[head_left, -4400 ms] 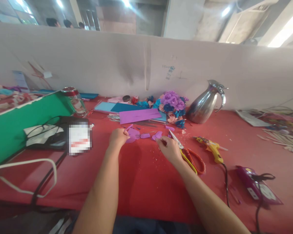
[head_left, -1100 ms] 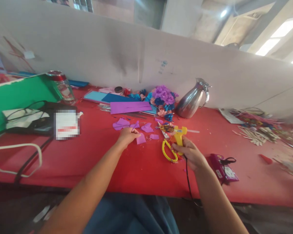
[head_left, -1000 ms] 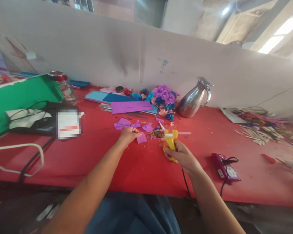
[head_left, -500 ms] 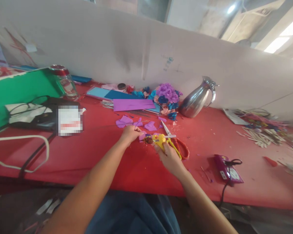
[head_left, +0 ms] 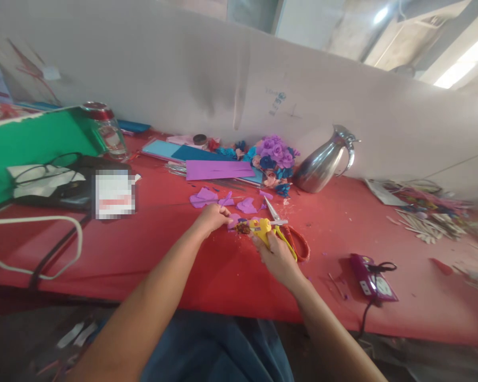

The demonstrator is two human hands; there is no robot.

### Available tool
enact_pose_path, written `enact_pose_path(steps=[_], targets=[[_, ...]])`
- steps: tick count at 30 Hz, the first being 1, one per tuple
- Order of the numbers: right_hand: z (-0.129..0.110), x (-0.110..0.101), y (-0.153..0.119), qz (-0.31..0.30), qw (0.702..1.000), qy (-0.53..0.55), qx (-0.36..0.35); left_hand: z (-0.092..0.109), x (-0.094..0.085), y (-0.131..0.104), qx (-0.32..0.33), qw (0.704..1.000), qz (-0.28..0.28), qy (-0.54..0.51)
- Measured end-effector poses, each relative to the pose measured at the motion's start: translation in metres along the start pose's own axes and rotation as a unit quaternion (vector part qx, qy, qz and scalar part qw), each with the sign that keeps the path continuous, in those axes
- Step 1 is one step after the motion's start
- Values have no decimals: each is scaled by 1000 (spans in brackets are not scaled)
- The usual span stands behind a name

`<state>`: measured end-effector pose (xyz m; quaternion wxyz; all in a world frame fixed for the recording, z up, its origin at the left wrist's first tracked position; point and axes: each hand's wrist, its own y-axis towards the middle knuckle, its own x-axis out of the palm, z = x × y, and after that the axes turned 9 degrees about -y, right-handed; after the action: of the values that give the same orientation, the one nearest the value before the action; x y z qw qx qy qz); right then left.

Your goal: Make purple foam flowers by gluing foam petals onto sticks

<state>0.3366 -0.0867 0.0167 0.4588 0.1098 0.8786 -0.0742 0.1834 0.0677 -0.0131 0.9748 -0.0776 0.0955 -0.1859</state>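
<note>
My right hand (head_left: 274, 253) is wrapped round the grip of a yellow hot glue gun (head_left: 262, 229), a pale glue stick jutting from its back. The gun's dark, crusted nozzle end (head_left: 242, 228) points left, close to my left hand (head_left: 215, 218). The fingers of my left hand pinch a small purple paper piece (head_left: 234, 218) at its edge. Scissors (head_left: 298, 244) with red and yellow handles lie just right of the gun, blades pointing away. Cut purple paper petals (head_left: 247, 205) rest beyond my hands.
Purple paper (head_left: 219, 170) and blue sheets lie behind, beside a bunch of paper flowers (head_left: 276, 151). A steel jug (head_left: 322, 162) stands at the wall. Right, a magenta power box (head_left: 372, 278) has a black cord. Left are a glass bottle (head_left: 111, 135) and a green box (head_left: 40, 151).
Hardly anything differs. Both hands keep the same hold, the glue gun's nozzle still by the purple paper; the view has shifted very slightly.
</note>
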Motion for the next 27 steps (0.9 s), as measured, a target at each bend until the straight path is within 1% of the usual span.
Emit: enact_pose_path(steps=[3,10,15,21,27], targets=[[4,1,2,8,1000,3,4,2,1,-1,-3,1000,5,3],[9,-2,3,-4,1000,22,14,10,2,-6,-13,999,22,22],[9,-8,3,-2,1000,7,15,8,2,-6,-5,1000,14,21],[13,-10,3,-1,1000,23,9,6,1,-4,-3,1000,5,16],[20,-13,1,12,1000,9,25,5,0,-2,0,1000,0,30]])
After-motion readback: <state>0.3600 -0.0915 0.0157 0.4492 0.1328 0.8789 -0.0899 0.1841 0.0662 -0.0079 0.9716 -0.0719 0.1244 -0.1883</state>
